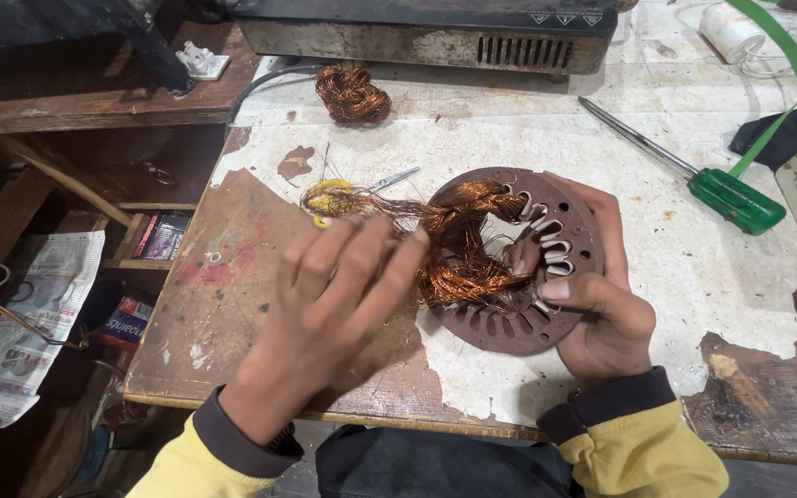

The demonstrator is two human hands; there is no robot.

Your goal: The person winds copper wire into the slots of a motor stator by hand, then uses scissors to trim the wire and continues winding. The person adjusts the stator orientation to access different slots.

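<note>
Screwdriver (726, 195), scissors (362, 189), wire ball (352, 94) surround stator (518, 263) in hands

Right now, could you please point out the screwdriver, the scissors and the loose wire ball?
screwdriver (736, 199), head view, on its green handle.
scissors (395, 178), head view, on the metal blades.
loose wire ball (352, 94), head view, on the middle of the copper tangle.

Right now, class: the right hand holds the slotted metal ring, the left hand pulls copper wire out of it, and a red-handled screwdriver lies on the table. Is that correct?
Not quite. The head view shows the screwdriver has a green handle, not red. The rest stands: the right hand holds the slotted metal ring, and the left hand pulls the copper wire.
</note>
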